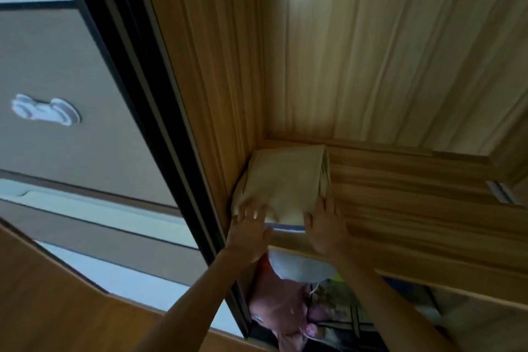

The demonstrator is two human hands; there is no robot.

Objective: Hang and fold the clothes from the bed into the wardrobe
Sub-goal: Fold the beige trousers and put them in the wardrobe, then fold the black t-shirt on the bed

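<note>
A folded beige garment lies on a wooden wardrobe shelf, tucked into the shelf's back left corner against the side wall. My left hand rests with spread, straight fingers on the garment's near left edge. My right hand lies flat with straight fingers against its near right corner. Neither hand grips the cloth. The frame is blurred by motion.
The wardrobe's wooden side wall and back panel rise behind the shelf. A dark sliding-door frame runs along the left. Below the shelf sit several garments, pink and patterned ones.
</note>
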